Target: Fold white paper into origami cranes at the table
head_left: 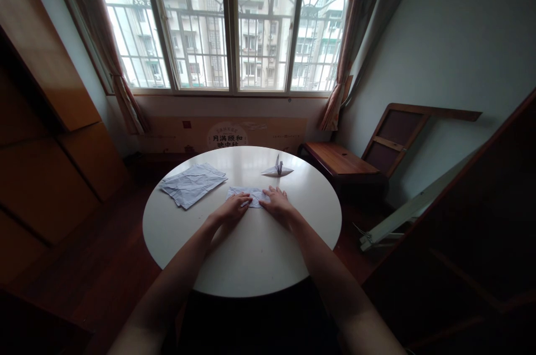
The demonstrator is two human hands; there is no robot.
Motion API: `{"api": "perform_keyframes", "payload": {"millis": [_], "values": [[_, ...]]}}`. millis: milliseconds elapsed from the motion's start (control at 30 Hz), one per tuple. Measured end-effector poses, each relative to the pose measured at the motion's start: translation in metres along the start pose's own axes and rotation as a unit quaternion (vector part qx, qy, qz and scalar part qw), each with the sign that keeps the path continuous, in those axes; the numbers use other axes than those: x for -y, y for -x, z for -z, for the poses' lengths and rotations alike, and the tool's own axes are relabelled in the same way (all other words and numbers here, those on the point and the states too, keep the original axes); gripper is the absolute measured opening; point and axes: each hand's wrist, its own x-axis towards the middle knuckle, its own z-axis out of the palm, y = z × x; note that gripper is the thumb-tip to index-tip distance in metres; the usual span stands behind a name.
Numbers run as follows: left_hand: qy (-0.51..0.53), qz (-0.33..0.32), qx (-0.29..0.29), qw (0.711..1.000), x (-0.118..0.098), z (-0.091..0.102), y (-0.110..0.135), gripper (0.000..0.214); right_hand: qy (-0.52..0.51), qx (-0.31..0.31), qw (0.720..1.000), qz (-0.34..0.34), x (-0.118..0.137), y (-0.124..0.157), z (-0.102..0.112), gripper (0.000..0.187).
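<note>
A folded, creased sheet of white paper point(256, 196) lies near the middle of a round white table, its long side running left to right. My left hand point(233, 207) is at its left end, with a bit of the near edge between thumb and fingers. Over the right end lies my right hand point(278, 201), fingers spread and resting on the sheet, thumb toward the near edge. Just beyond it stands a folded paper crane point(278, 168) with its wings out. Several creased paper sheets point(192, 183) lie in a loose pile to the left.
The round table point(243, 260) has a curved edge close to my forearms. Behind it are a barred window and a printed board point(263, 134) against the wall. A low wooden bench point(341, 158) stands at the right, and orange cabinets point(37, 176) line the left.
</note>
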Motion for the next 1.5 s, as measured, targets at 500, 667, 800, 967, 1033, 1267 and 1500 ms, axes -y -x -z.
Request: {"api": "perform_keyframes", "payload": {"millis": [500, 667, 800, 967, 1033, 1267, 1500], "values": [[-0.001, -0.001, 0.007, 1.0, -0.002, 0.0029, 0.0012, 0.041, 0.0, -0.003, 1.0, 0.004, -0.0001, 0.0003, -0.0004, 0.066], [-0.017, -0.003, 0.017, 1.0, -0.0064, 0.0065, 0.0027, 0.041, -0.004, -0.003, 1.0, 0.007, 0.0004, 0.0004, 0.0001, 0.067], [-0.01, -0.001, 0.011, 1.0, -0.0061, 0.0055, 0.0027, 0.04, -0.005, -0.006, 1.0, 0.006, -0.0011, -0.0005, -0.0015, 0.066], [-0.004, 0.002, 0.01, 1.0, -0.0044, 0.0043, 0.0019, 0.04, -0.004, -0.007, 1.0, 0.004, -0.0013, -0.0015, -0.0024, 0.067], [-0.009, 0.003, 0.016, 1.0, -0.0054, 0.0054, 0.0021, 0.04, -0.004, -0.006, 1.0, 0.005, -0.0007, -0.0015, -0.0019, 0.067], [-0.016, 0.001, 0.015, 1.0, -0.0073, 0.0066, 0.002, 0.04, -0.002, -0.006, 1.0, 0.006, -0.0009, -0.0012, -0.0015, 0.067], [-0.024, -0.002, 0.015, 1.0, -0.0049, 0.0045, 0.001, 0.041, -0.005, -0.005, 1.0, 0.004, -0.0013, -0.0013, -0.0018, 0.067]]}}
